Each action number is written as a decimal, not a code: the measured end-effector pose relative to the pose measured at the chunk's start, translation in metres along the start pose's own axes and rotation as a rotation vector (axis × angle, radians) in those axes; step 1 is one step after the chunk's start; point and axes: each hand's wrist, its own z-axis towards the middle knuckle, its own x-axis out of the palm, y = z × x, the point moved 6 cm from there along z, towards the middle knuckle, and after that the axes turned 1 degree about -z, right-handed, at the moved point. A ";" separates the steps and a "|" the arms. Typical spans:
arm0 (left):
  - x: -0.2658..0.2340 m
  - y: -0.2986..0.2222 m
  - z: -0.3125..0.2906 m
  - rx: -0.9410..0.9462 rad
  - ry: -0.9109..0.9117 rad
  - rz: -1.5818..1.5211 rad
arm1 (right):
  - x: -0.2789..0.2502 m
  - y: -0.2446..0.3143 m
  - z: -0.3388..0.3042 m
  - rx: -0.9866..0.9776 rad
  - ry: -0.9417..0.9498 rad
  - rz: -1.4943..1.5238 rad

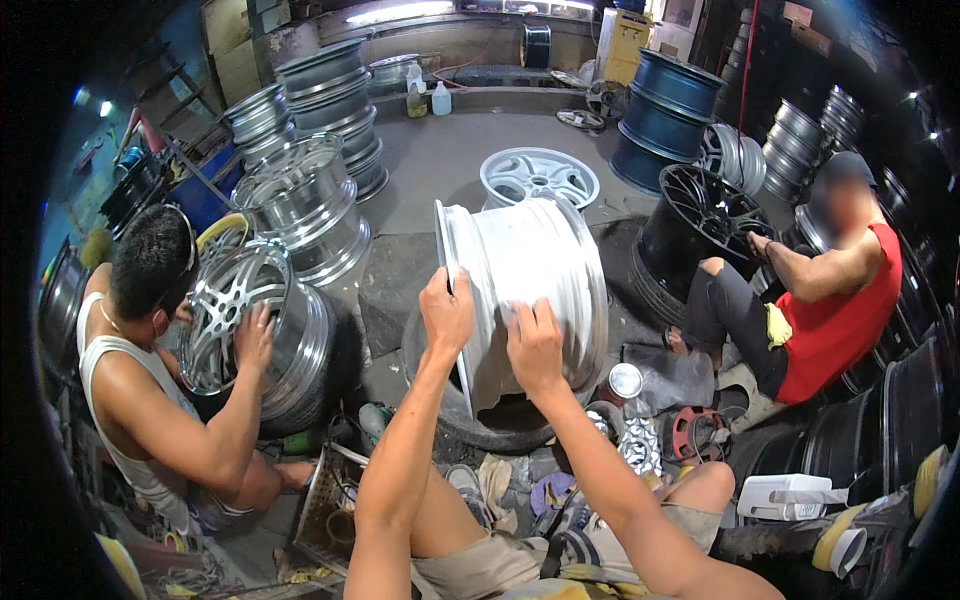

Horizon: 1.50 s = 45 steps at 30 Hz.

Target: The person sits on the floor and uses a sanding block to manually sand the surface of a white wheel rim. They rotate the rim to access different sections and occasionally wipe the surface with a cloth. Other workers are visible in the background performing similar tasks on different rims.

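Grasping the left edge of a pale silver wheel rim (535, 250) in the head view: left hand (446, 308), fingers bent over the flange. Right hand (534, 345) touches the barrel with bent fingers; cannot tell whether it holds anything. Rim stands on edge at centre, on a dark tire (490, 436), in front of the person. Just behind: silver spoked wheel (540, 180). Co-worker at left (150, 370) beside a polished wheel (300, 340); co-worker in red (845, 315) at a black wheel (675, 245).
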 end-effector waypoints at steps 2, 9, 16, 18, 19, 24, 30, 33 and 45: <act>0.002 0.010 -0.001 0.040 -0.011 0.054 | 0.004 -0.003 0.031 0.051 0.057 0.016; 0.003 0.009 -0.002 0.001 -0.008 0.027 | -0.042 -0.022 -0.005 0.150 -0.026 0.094; 0.000 0.008 -0.002 0.001 -0.027 0.023 | -0.042 -0.032 -0.005 0.385 -0.091 0.081; -0.001 0.007 -0.001 0.004 -0.028 0.003 | -0.037 -0.040 -0.008 0.449 0.033 0.036; 0.000 0.005 -0.003 0.003 -0.023 -0.009 | -0.036 -0.040 -0.007 0.428 0.023 0.052; 0.001 0.004 -0.002 -0.017 -0.008 0.016 | -0.021 -0.021 0.017 0.351 0.019 0.010; 0.001 0.007 -0.003 -0.008 -0.016 0.028 | -0.015 -0.027 0.005 0.404 -0.025 0.116; 0.002 0.004 -0.006 -0.008 -0.025 -0.016 | -0.010 -0.031 0.013 0.369 -0.041 0.069; -0.001 0.005 -0.004 -0.011 -0.039 0.022 | -0.014 -0.035 -0.009 0.375 -0.020 0.074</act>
